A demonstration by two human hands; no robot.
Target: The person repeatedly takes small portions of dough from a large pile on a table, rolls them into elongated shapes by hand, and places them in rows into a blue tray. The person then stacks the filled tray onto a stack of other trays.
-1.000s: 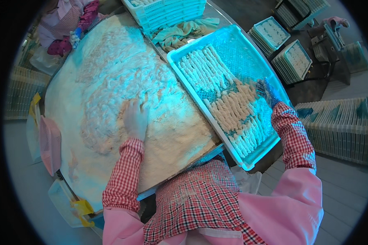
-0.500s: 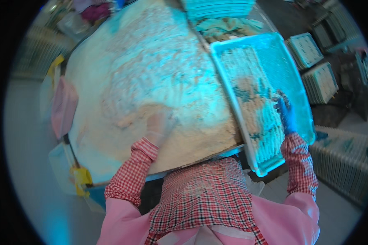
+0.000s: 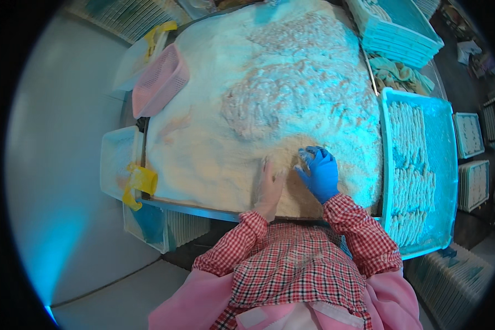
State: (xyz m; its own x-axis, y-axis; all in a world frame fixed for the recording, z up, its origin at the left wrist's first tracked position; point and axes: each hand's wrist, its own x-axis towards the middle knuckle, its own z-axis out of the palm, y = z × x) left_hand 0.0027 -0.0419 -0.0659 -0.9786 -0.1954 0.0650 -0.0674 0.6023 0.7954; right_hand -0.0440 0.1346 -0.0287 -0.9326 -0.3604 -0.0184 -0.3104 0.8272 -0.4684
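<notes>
My left hand (image 3: 269, 190), in a thin pale glove, lies on the cream-coloured powder (image 3: 209, 181) near the front edge of the table, its fingers stretched out and dusted. Close to its right, my right hand (image 3: 320, 173) wears a blue glove; its fingers are bent and coated with powder, the thumb apart from them, and no piece shows between them. Beyond both hands spreads a heap of floury, strip-like pieces (image 3: 291, 93). To the right stands a blue tray (image 3: 443, 143) with coated strips (image 3: 412, 184) laid in rows along its left side.
A pink perforated basket (image 3: 160, 82) sits at the table's left edge, with a whitish bin (image 3: 118, 159) and a yellow scoop-like piece (image 3: 144, 180) nearer. Stacked blue trays (image 3: 396, 41) and a crumpled greenish cloth (image 3: 400, 75) are at the back right. Racked trays (image 3: 473, 184) stand farther right.
My right hand has moved left from the blue tray to the powder, beside my left hand. My left hand, blurred before, now lies flat. The whole view has turned and shifted.
</notes>
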